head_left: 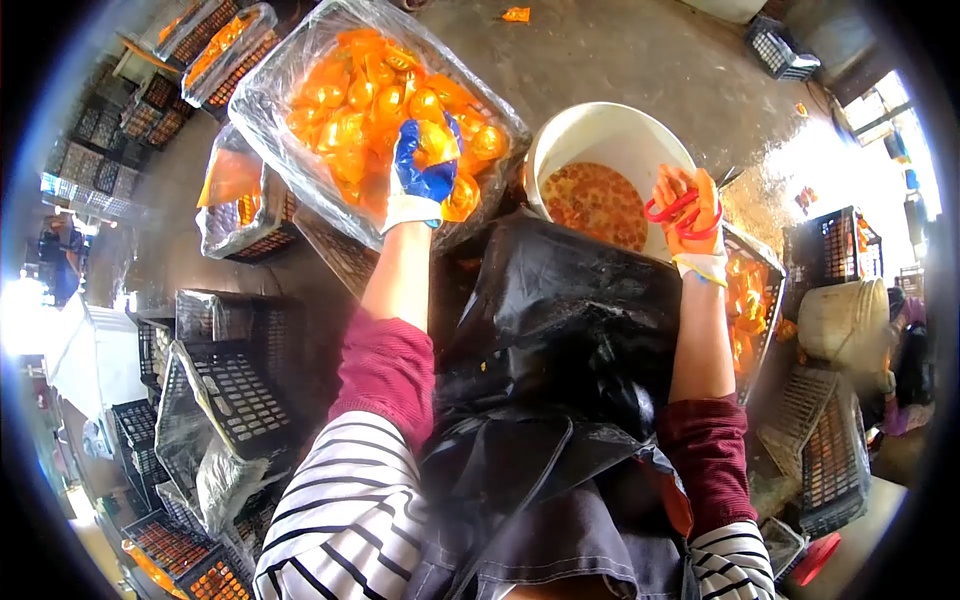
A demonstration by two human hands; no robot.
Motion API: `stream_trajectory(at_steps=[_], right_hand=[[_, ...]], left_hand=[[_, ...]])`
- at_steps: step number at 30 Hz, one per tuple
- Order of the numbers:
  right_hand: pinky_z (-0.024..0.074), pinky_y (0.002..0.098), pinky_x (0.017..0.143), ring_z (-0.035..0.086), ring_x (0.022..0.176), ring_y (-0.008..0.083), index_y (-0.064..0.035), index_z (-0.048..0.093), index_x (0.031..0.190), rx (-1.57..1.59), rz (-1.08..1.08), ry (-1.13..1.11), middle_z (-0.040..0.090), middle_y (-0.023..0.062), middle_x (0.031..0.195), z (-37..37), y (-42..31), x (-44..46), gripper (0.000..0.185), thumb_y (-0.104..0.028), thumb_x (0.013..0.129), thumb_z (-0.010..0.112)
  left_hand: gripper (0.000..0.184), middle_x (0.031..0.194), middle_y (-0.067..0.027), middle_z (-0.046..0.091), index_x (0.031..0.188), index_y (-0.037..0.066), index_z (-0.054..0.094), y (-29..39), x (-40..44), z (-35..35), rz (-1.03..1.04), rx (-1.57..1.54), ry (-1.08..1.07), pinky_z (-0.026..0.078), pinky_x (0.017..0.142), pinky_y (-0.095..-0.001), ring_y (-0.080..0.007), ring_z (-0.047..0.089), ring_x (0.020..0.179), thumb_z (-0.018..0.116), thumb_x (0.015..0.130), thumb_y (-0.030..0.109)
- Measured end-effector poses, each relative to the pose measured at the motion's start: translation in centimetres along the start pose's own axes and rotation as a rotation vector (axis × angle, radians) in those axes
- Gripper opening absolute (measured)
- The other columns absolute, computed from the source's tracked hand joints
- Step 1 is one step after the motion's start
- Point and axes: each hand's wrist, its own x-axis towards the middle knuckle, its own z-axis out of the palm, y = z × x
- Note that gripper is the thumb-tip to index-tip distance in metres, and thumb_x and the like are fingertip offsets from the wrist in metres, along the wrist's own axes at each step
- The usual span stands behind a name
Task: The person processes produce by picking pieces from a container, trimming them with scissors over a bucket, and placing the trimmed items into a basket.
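Note:
My left hand point(424, 178), in a blue and white glove, is closed around a shiny orange pepper-like piece point(437, 143). It is over a crate point(262, 95) lined with clear plastic, which holds many similar orange pieces point(345, 130). My right hand point(700, 222), in an orange and white glove, has a red looped tool point(672, 207) across its fingers; its working end is hard to make out. That hand is at the right rim of a white bucket point(560, 135). Inside the bucket lies a wet mass of small orange-brown bits point(600, 203).
Another crate of orange pieces point(747, 310) stands beside my right forearm. Stacked black crates point(235, 395) line the left side. At the right are a pale bucket point(840, 318), more crates point(835, 455) and another person, partly visible. An orange scrap point(516, 15) lies on the wet floor.

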Motion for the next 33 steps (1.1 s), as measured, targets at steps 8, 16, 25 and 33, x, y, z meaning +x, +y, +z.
stream_trajectory(at_steps=[8, 16, 25, 33], right_hand=[[0.0491, 0.0406, 0.09, 0.058, 0.107, 0.0341, -0.0006, 0.047, 0.12, -0.122, -0.006, -0.08, 0.056, 0.0177, 0.116, 0.1, 0.0, -0.6, 0.044, -0.034, 0.093, 0.058], [0.0496, 0.0348, 0.074, 0.063, 0.093, 0.0262, 0.0033, 0.047, 0.121, -0.456, -0.059, 0.042, 0.063, 0.0221, 0.108, 3.0, -0.4, -1.9, 0.054, -0.042, 0.092, 0.056], [0.0436, 0.0327, 0.086, 0.052, 0.117, 0.0297, -0.0028, 0.035, 0.138, -0.709, -0.055, -0.178, 0.053, 0.0234, 0.127, 2.4, -0.3, -2.3, 0.061, -0.047, 0.096, 0.041], [0.0515, 0.0268, 0.075, 0.061, 0.103, 0.0244, -0.0038, 0.044, 0.133, -0.514, 0.121, 0.034, 0.055, 0.0176, 0.127, 4.2, 1.1, -2.6, 0.045, -0.031, 0.097, 0.047]], left_hand=[[0.046, 0.127, -0.0145, 0.054, 0.13, 0.0, 0.047, -2.0, 0.3, 3.0, 0.062, 0.231, -0.011, 0.038, 0.105, -0.0359, -0.0264, 0.05, 0.118, 0.06, 0.091, 0.021], [0.023, 0.087, 0.0024, 0.06, 0.108, 0.002, 0.065, -6.2, 1.2, 5.9, 0.57, 1.361, 0.09, 0.045, 0.068, -0.022, -0.0072, 0.054, 0.074, 0.061, 0.092, 0.018], [0.043, 0.094, -0.0195, 0.065, 0.108, 0.005, 0.062, -10.2, 8.0, -5.8, 0.523, 2.24, -0.098, 0.049, 0.077, -0.0442, -0.0362, 0.063, 0.088, 0.066, 0.082, 0.039], [0.056, 0.116, -0.0175, 0.06, 0.124, -0.002, 0.051, -9.4, 6.2, -0.1, -0.07, 0.709, -0.015, 0.05, 0.091, -0.0406, -0.0288, 0.06, 0.103, 0.062, 0.089, 0.04]])
